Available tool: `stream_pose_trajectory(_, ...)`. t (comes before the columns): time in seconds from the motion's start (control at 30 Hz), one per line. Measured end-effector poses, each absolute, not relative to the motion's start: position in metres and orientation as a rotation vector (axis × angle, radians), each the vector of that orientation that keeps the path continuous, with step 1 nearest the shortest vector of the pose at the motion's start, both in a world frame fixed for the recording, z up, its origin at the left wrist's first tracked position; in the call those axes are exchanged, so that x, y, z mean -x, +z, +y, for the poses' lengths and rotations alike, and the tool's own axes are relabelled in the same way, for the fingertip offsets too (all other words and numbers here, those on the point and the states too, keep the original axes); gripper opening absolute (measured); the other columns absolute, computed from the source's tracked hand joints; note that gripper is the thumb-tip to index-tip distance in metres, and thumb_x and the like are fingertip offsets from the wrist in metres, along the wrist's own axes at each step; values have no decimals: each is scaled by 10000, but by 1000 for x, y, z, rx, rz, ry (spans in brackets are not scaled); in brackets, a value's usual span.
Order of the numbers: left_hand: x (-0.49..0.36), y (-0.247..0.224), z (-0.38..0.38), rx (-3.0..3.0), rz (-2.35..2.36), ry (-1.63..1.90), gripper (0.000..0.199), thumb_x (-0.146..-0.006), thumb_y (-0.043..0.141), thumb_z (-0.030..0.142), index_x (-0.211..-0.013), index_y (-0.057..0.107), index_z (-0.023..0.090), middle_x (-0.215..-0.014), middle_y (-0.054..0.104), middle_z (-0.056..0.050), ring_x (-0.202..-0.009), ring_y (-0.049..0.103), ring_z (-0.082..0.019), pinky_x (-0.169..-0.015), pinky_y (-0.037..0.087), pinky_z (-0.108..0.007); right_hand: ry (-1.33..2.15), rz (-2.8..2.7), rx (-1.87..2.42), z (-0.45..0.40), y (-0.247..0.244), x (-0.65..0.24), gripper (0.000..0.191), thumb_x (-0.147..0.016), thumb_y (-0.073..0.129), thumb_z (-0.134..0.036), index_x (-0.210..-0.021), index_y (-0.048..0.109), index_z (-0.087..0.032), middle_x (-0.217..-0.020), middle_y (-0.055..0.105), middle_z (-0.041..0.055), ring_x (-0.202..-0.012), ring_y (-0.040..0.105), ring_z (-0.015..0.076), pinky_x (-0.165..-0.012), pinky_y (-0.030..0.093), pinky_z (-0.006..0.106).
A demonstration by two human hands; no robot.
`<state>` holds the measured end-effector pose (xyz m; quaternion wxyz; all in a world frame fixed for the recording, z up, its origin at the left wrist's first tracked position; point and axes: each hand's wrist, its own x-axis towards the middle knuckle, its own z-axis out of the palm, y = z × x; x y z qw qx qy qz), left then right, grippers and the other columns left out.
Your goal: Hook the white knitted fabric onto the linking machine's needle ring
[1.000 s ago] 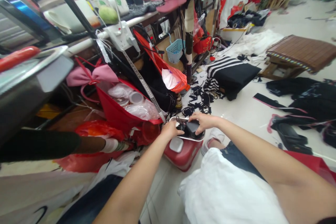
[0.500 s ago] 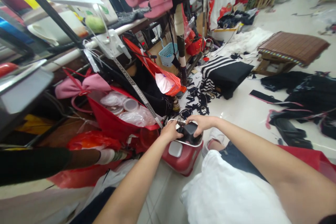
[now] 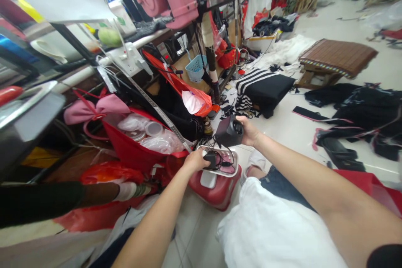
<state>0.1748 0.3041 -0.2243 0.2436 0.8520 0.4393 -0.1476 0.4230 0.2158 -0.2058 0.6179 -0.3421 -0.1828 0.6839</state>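
Head view: two bare forearms reach forward and down from the person's lap, the right arm (image 3: 314, 192) raised higher and farther out than the left arm (image 3: 150, 222). The right hand (image 3: 249, 131) is closed around the end of a dark boxy block (image 3: 229, 131), lifting it clear above a red plastic housing (image 3: 216, 190). The left hand (image 3: 196, 161) grasps a small black piece (image 3: 211, 160) inside the housing's white rim (image 3: 216, 149), where dark wires (image 3: 224, 155) are bunched.

The housing sits on a pale tiled floor (image 3: 282, 134), just beside the white cloth (image 3: 273, 226) over the person's lap. Left of the housing stands a red bag (image 3: 132, 146) holding clear plastic and round containers, with a pink bow (image 3: 96, 109) on it. Farther left, another person's dark-clad limb (image 3: 40, 203) crosses the scene. Beyond the housing lies a black-and-white striped cushion (image 3: 264, 90), and to its right are black cloth (image 3: 354, 113) and a slatted brown stool (image 3: 337, 56).

The block's long axis runs roughly left to right, its narrower end pointing left, away from the right hand.
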Motion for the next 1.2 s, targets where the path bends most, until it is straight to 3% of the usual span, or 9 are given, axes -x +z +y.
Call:
stream_pose_trajectory(0.17, -151, -209, 307, -2331, 1212, -315, 326, -922, 630, 389, -1156, 631, 163, -1130, 683, -80, -1026, 654, -221, -926, 525, -432, 1536, -316, 631, 219, -151, -395, 374, -765, 616, -601, -751, 630, -228, -625, 707, -15, -682, 703, 209, -687, 597, 343)
stream_pose_trajectory(0.33, -157, -209, 281, -2326, 1294, -219, 646, -699, 814, 501, -1265, 582, 294, -1240, 683, -51, -1163, 633, -268, -944, 488, -326, 1519, -321, 561, 218, -100, -353, 296, -760, 661, -514, -773, 629, -220, -646, 717, -14, -743, 718, 213, -709, 602, 336)
stream_pose_trajectory(0.47, -175, -220, 265, -2284, 1389, -215, 793, -638, 828, 552, -1335, 516, 338, -1317, 641, -58, -1201, 617, -296, -949, 483, -354, 1492, -349, 536, 206, -67, -335, 270, -742, 679, -492, -777, 628, -229, -693, 732, -17, -802, 723, 217, -738, 602, 332)
stream_pose_trajectory(0.6, -181, -226, 266, -2218, 1446, -275, 888, -619, 825, 594, -1383, 483, 298, -1356, 588, -113, -1243, 577, -339, -975, 483, -418, 1410, -381, 524, 183, -40, -338, 277, -726, 692, -503, -807, 636, -243, -762, 745, -17, -897, 719, 234, -790, 599, 346)
stream_pose_trajectory(0.77, -179, -226, 274, -2178, 1379, -321, 577, -882, 672, 426, -1386, 490, 213, -1403, 517, -126, -1200, 569, -299, -1000, 479, -524, 1284, -408, 574, 162, -26, -362, 302, -759, 640, -530, -902, 636, -264, -874, 744, -5, -1032, 691, 256, -805, 602, 364)
stream_pose_trajectory(0.83, -178, -223, 277, -2157, 1347, -299, 498, -917, 637, 386, -1361, 512, 197, -1364, 546, -118, -1186, 575, -286, -997, 484, -527, 1243, -434, 632, 158, -26, -373, 364, -774, 599, -576, -970, 632, -272, -928, 737, 12, -1075, 675, 264, -780, 606, 356)
stream_pose_trajectory(0.97, -167, -209, 287, -2078, 1257, -197, 522, -837, 731, 381, -1296, 571, 190, -1262, 625, -104, -1111, 623, -267, -976, 503, -492, 1119, -536, 747, 149, -18, -392, 501, -782, 535, -652, -1095, 625, -272, -1043, 716, 42, -1135, 645, 286, -756, 616, 354)
stream_pose_trajectory(1.1, -144, -192, 296, -1936, 1184, -38, 656, -640, 860, 357, -1235, 625, 213, -1180, 697, -71, -1066, 662, -252, -929, 532, -345, 1029, -616, 695, 137, -3, -402, 554, -787, 519, -686, -1159, 618, -288, -1071, 704, 52, -1186, 612, 282, -746, 615, 344)
stream_pose_trajectory(1.2, -133, -184, 296, -1807, 1166, 68, 611, -651, 821, 346, -1211, 635, 187, -1148, 720, -72, -1021, 685, -247, -852, 555, -314, 1009, -628, 663, 133, 5, -401, 523, -794, 523, -671, -1145, 632, -299, -1058, 709, 40, -1189, 611, 277, -771, 610, 352)
